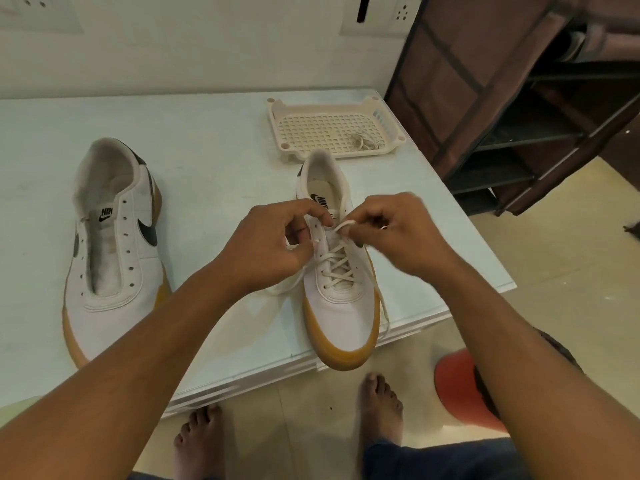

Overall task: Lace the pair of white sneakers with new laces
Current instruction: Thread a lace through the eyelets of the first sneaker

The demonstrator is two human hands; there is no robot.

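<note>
Two white sneakers with gum soles lie on the white table (207, 140). The left sneaker (114, 251) has bare eyelets and no lace. The right sneaker (341, 306) carries a white lace (337, 265) crossed through its lower eyelets, its toe over the table's front edge. My left hand (273, 240) pinches one lace end at the shoe's left eyelet row. My right hand (394, 233) pinches a loop of the lace above the tongue. One loose lace end trails down the shoe's right side.
A cream perforated plastic tray (311, 129) stands behind the right sneaker, with a bundled lace (363, 140) in it. A brown fabric shoe rack (519, 98) is to the right. A red stool (460, 386) and my bare feet are below the table edge.
</note>
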